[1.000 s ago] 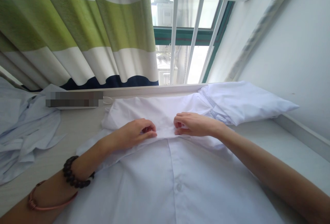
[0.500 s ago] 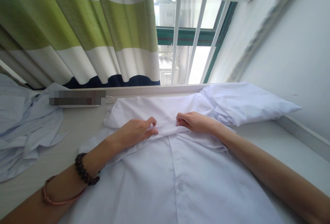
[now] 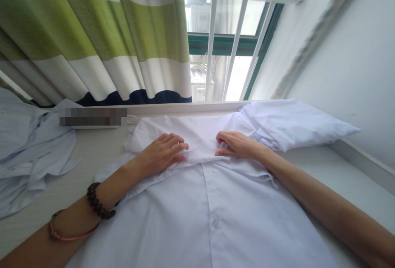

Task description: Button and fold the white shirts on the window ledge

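Note:
A white button-up shirt [image 3: 179, 214] lies spread in front of me, its button placket running up the middle. Across its far end, a band of the cloth is folded over. My left hand [image 3: 169, 150] rests on that fold with the fingers bent and apart. On the other side of the placket, my right hand [image 3: 236, 144] touches the same fold, its thumb and fingers also apart. Neither hand has cloth pinched between its fingers.
A crumpled pile of white clothes [image 3: 27, 152] lies at the left, beside a pixelated box-like object [image 3: 92, 119]. Folded white cloth [image 3: 302, 124] sits at the far right. Behind are a striped curtain [image 3: 148, 29], white window bars [image 3: 237, 33] and a white wall [image 3: 354, 62].
Both hands have loosened their fingers on the folded edge. My right hand's thumb has parted from its fingers, and my left hand has shifted slightly. The shirt looks nearly the same.

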### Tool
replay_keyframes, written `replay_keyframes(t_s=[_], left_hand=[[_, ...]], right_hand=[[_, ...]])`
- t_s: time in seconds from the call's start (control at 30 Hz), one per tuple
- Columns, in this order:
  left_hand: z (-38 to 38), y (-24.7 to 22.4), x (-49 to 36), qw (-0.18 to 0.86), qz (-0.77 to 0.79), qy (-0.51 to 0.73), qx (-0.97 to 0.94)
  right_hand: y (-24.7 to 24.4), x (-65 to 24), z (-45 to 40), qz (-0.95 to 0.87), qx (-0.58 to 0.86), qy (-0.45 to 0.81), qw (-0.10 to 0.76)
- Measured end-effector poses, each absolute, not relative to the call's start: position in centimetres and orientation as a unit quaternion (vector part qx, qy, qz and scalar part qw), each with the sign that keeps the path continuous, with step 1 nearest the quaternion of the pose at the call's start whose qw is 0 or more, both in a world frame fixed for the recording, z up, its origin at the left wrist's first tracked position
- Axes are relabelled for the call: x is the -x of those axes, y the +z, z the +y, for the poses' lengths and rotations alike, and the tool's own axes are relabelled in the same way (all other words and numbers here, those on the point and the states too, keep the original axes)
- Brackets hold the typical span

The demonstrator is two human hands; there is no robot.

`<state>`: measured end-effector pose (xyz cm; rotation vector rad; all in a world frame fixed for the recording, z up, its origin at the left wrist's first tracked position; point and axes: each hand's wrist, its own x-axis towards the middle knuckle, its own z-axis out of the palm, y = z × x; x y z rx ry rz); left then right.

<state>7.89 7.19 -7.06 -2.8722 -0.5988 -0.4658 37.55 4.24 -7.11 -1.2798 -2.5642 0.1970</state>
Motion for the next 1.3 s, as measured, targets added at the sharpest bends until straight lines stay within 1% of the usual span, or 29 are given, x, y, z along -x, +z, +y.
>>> replay_keyframes(t_s=[0.1,0.17,0.3,0.37,0.43,0.5,0.57,0.63,0.67,0.73,0.77,0.83,0.87,0.93,1.03,1.17,1.3], left_hand=[[5.8,-6.2,-9.1,0.072,-0.169,-0.210,0.960],[5.0,-6.0,-10.0,0.043,-0.181,-0.223,0.957],[5.0,-7.5,-10.8,-0.013,-0.260,-0.174,0.950],[5.6,-8.6,-10.7,-0.040,-0.301,-0.157,0.940],[6.0,-9.2,-10.4,-0.062,-0.323,-0.154,0.932],[6.2,-9.1,-10.0,-0.094,-0.333,-0.150,0.926],[6.5,-8.0,-9.6,-0.156,-0.338,-0.131,0.919],[7.4,-6.5,-8.9,-0.199,-0.351,-0.118,0.907],[8.3,-5.7,-8.5,-0.198,-0.365,-0.119,0.902],[10.7,-4.4,-7.5,-0.134,-0.406,-0.144,0.892],[12.3,-4.0,-6.9,-0.090,-0.430,-0.148,0.886],[15.3,-3.7,-5.8,-0.019,-0.486,-0.088,0.869],[16.7,-3.7,-5.4,-0.013,-0.501,-0.064,0.863],[18.7,-4.1,-4.5,-0.004,-0.530,-0.020,0.848],[20.1,-4.4,-3.4,0.006,-0.544,0.015,0.839],[20.6,-3.3,-1.9,0.010,-0.521,0.036,0.853],[21.4,-1.6,-1.4,0.042,-0.514,0.016,0.857]], right_hand=[[-5.5,-36.4,3.2,-0.893,0.404,0.009,0.197],[-4.7,-35.5,2.5,-0.905,0.371,-0.024,0.206],[-5.4,-34.7,2.3,-0.929,0.346,-0.021,0.130],[-6.5,-34.9,2.5,-0.926,0.365,0.005,0.093],[-7.3,-35.3,2.6,-0.917,0.392,0.023,0.077],[-7.5,-35.6,2.5,-0.909,0.411,0.031,0.066],[-7.0,-35.9,2.5,-0.905,0.419,0.044,0.054],[-6.2,-36.6,3.1,-0.897,0.433,0.055,0.067],[-5.8,-37.0,3.8,-0.888,0.450,0.049,0.085],[-5.1,-38.2,6.0,-0.856,0.502,0.023,0.122],[-4.9,-38.9,7.4,-0.838,0.532,0.015,0.123],[-4.5,-40.4,10.3,-0.804,0.589,0.024,0.078],[-4.4,-41.0,11.6,-0.791,0.609,0.039,0.041],[-4.4,-42.2,13.7,-0.780,0.623,0.060,-0.001],[-4.1,-43.4,15.4,-0.781,0.619,0.077,-0.027],[-3.1,-44.5,16.4,-0.784,0.617,0.066,-0.019],[-2.6,-44.6,18.0,-0.757,0.653,0.002,0.004]])
